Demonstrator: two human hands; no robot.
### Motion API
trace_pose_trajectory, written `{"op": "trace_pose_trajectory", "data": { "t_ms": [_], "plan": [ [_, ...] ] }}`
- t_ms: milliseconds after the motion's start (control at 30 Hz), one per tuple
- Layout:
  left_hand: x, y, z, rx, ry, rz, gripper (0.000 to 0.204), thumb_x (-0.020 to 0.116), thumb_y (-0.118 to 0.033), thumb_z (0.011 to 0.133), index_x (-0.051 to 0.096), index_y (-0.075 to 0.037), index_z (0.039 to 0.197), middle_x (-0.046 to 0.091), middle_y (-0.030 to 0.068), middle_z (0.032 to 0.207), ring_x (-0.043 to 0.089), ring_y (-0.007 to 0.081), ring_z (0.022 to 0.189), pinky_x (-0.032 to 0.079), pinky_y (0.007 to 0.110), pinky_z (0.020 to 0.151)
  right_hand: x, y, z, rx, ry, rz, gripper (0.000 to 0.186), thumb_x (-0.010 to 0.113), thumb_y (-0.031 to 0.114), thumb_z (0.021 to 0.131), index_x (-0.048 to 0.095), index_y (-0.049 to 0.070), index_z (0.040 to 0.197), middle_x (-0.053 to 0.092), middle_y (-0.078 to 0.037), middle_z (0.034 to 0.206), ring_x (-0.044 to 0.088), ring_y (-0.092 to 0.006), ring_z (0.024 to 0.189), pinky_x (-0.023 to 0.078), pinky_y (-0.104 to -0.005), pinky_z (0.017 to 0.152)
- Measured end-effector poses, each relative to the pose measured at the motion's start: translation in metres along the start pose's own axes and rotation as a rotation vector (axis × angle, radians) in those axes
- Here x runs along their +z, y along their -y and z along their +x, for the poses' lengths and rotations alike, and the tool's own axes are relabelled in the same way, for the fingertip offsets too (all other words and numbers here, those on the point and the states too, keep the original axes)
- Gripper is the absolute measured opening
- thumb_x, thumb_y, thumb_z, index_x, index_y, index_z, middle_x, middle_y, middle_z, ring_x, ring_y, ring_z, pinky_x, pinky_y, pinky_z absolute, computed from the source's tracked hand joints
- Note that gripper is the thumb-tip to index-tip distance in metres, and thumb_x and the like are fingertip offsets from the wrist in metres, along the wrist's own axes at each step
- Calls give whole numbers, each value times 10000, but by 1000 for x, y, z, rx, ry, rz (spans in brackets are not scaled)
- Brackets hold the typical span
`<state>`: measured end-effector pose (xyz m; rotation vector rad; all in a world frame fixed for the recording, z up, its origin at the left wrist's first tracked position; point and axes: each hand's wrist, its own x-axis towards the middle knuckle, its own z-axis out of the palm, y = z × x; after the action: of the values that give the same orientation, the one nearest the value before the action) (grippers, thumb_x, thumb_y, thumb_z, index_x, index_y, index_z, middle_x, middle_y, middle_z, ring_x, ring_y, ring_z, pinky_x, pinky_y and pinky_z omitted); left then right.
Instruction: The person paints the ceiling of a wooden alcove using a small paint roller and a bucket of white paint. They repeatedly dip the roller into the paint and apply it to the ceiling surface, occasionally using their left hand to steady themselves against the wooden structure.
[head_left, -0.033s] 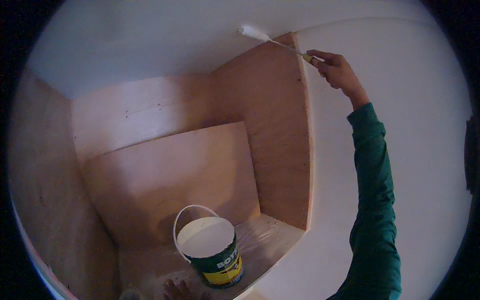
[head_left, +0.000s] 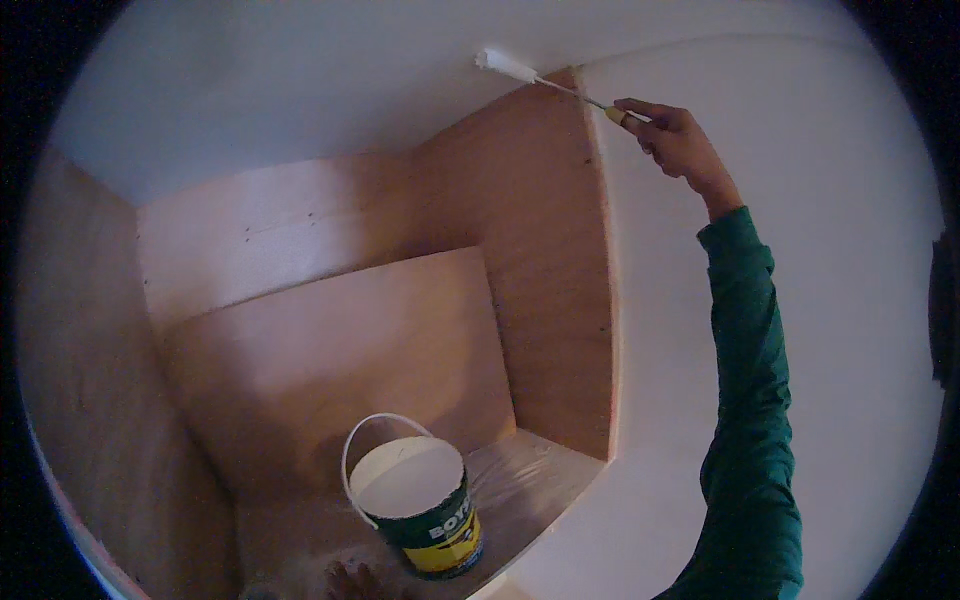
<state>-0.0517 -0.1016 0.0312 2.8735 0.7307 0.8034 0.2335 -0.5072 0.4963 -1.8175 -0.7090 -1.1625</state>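
Note:
My right hand [head_left: 680,150] reaches up, its fingers closed around the pale handle of a small paint roller [head_left: 508,66]. The white sleeve of the roller lies against the pale ceiling [head_left: 300,80], just above the top edge of a wooden side panel [head_left: 530,240]. Low in the picture, the fingers of my left hand [head_left: 352,582] show dimly, spread on the wooden base; the rest of that hand is cut off. Close beside them stands a green and yellow paint bucket [head_left: 445,535] with white paint inside and its wire handle raised.
A loose wooden board [head_left: 350,350] leans against the back of the wooden recess [head_left: 250,230]. Another wooden panel [head_left: 90,350] closes the left side. Clear plastic film [head_left: 515,465] lies on the base behind the bucket. To the right is a white wall [head_left: 850,300].
The recess and bucket appear shifted very slightly left in the picture. My right hand keeps its hold on the paint roller, nearly in the same place.

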Motion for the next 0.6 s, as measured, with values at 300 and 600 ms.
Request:
{"op": "trace_pose_trajectory", "data": {
  "t_ms": [300, 600],
  "plan": [
    [8, 10, -4, 82, -92, 22, 845, 618, -556, 939, 377, -51, 1571, 277, 280, 1638, 228, 481, 1522, 152, 655, 1207, -141, 30, -55, -34, -87, 20, 399, 640, 283, 1015, 671, 101, 1368, 495, 53, 706, 372, -15, 508, 276, -207, 408],
    [2, 5, -18, 45, -42, 152, 839, 570, -540, 965, 326, -42, 1594, 230, 284, 1658, 196, 482, 1537, 129, 648, 1223, -225, 53, -102, -37, -112, 67, 396, 643, 275, 1023, 666, 87, 1370, 509, 45, 712, 358, -6, 497, 269, -188, 406]
  ]
}}
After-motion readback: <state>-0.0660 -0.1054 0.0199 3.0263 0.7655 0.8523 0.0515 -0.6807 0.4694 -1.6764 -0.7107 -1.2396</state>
